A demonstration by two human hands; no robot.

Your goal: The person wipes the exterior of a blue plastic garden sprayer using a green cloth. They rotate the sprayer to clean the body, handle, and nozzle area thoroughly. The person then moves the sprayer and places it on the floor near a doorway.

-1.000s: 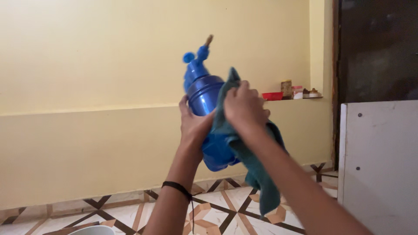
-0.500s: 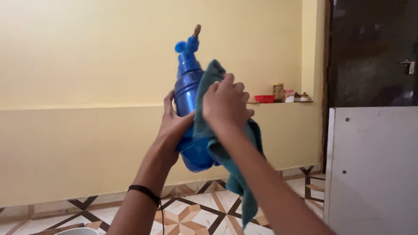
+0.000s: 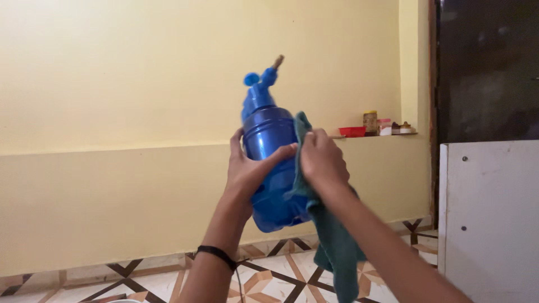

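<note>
Yellow wall behind, left hand [image 3: 250,171] fingers grasping blue sprayer bottle [image 3: 272,163], right hand [image 3: 321,160] fingers pressing teal cloth [image 3: 334,247] against it

We see a glossy blue plastic spray bottle [image 3: 270,163] held aloft, tilted slightly right (brass nozzle tip uppermost), with a teal-green cloth [image 3: 331,241] pressed against its right side, draping downward.

Head view, level (close) toward wall [image 3: 112,84]
</note>
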